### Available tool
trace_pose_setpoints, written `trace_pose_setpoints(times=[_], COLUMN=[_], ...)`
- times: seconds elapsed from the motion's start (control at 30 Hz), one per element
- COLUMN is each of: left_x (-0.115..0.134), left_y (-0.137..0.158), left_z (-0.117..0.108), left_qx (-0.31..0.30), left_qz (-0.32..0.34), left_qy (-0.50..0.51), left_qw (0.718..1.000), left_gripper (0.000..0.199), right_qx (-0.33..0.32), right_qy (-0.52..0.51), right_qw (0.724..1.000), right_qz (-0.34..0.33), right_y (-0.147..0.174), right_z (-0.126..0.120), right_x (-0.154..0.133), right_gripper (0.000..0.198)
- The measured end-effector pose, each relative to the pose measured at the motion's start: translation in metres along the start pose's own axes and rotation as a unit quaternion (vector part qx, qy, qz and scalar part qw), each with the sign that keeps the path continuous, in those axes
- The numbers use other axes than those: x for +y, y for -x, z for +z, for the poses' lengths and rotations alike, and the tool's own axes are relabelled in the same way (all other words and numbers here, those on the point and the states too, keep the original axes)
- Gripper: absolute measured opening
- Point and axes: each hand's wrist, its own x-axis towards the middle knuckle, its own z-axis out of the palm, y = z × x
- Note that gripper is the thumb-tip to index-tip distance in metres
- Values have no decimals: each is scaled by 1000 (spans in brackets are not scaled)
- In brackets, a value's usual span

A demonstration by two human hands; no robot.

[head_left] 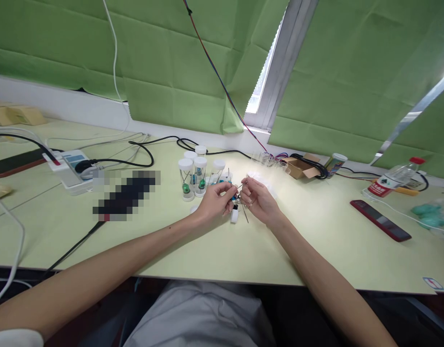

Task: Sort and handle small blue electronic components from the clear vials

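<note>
Thin dark metal-looking rod (240,186): pinched between our left hand (216,200) and right hand (260,200) | probably light, stiff, slippery; we'd grip near its ends | beyond, clear cylindrical white-capped tubes (186,179) stand on pale-yellow table (178,258)

Vials (200,169) stand clustered on a table (214,255), just beyond a person's left hand (216,200), a power strip (70,176) well to their left. Behind and right of the right hand (258,201) sits a carton (302,168); farther right, a phone (381,220) lies before a bottle (386,185) (a canister (336,164) between bottle and carton).
</note>
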Motion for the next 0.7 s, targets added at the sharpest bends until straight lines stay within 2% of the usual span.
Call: trace_pose_setpoints(times=[0.47, 0.7], left_x=[4, 2], left_y=[1, 0], left_z=[2, 0], left_qx=[10, 6], left_qz=[-3, -2], left_qy=[37, 16], left_qw=[999, 1000], left_gripper=[36, 36], right_qx=[19, 10], right_qy=[24, 37], right_qw=[999, 999], right_qz=[-9, 4], right_y=[-1, 2], right_z=[1, 4], right_x=[0, 0], right_gripper=[35, 40])
